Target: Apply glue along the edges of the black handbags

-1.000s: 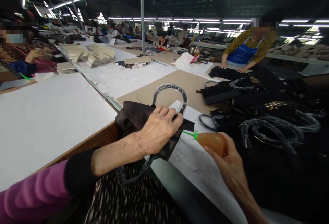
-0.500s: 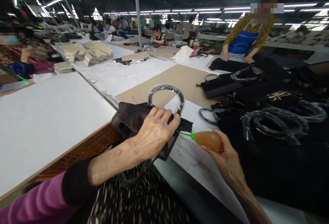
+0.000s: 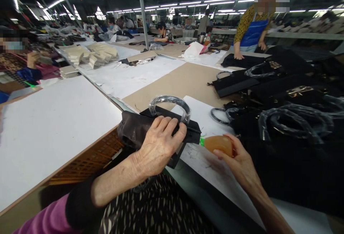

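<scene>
My left hand (image 3: 161, 146) is closed over the top edge of a black handbag (image 3: 134, 128), its fingers curled near the foot of a plastic-wrapped handle (image 3: 170, 99). A second wrapped handle hangs below the bag, partly hidden by my forearm. In my right hand (image 3: 239, 158) is an amber squeeze bottle (image 3: 218, 145) with a green cap, lying sideways and pointing left. The bottle's tip is at the bag's right end; whether it touches or goes inside is hidden behind the black flap.
Black bags with wrapped handles (image 3: 290, 123) are heaped on the right. A co-worker in a blue apron (image 3: 252, 33) stands behind them. Cream-coloured pieces (image 3: 94, 55) lie at the back left. An orange crate (image 3: 88, 164) sits under the white tabletop (image 3: 53, 126).
The bag's top has tilted, and its upper handle leans lower. The green nozzle, seen before, is now mostly hidden by the bag's end. The co-worker in the apron has turned and shifted one hand.
</scene>
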### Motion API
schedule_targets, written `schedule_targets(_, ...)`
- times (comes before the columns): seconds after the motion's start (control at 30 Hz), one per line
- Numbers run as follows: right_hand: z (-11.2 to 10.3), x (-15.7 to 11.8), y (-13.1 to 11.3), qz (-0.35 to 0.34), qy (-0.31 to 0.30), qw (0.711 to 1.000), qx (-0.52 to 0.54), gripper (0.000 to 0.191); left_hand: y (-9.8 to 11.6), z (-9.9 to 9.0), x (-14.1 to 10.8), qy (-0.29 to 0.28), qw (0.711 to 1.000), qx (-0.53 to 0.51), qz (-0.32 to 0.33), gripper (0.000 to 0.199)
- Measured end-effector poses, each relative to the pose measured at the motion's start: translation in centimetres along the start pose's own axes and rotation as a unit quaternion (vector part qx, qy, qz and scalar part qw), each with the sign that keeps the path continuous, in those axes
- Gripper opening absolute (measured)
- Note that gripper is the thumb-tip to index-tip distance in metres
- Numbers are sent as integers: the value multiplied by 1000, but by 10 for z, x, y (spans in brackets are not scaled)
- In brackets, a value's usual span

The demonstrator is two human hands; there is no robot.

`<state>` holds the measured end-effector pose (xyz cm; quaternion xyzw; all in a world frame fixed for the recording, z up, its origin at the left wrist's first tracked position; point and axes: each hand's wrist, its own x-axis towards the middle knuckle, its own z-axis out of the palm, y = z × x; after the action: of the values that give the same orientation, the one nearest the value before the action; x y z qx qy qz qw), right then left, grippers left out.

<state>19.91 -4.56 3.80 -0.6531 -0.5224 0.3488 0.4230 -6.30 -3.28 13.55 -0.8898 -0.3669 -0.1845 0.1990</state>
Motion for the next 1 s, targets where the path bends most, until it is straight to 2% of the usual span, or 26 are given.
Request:
schedule_targets(0.17, 0, 1, 1, 25, 0, 998, 54, 65, 2, 0, -5, -6, 1000, 0, -1, 37)
schedule_targets(0.43, 1, 2, 10, 36, -8, 998, 55, 63, 3, 1, -6, 11, 1000, -2, 0, 34)
schedule_targets(0.6, -1, -4, 7, 56, -33, 994, 83, 62, 4, 3, -8, 11, 1000, 2, -5, 33)
schedule_targets(0.87, -1, -13, -1, 48, -45, 995, 74, 57, 4, 1, -8, 8, 1000, -1, -2, 34)
schedule_targets(1.0, -4, -18, -4, 63, -52, 994, 78, 61, 5, 0, -8, 7, 1000, 0, 1, 34)
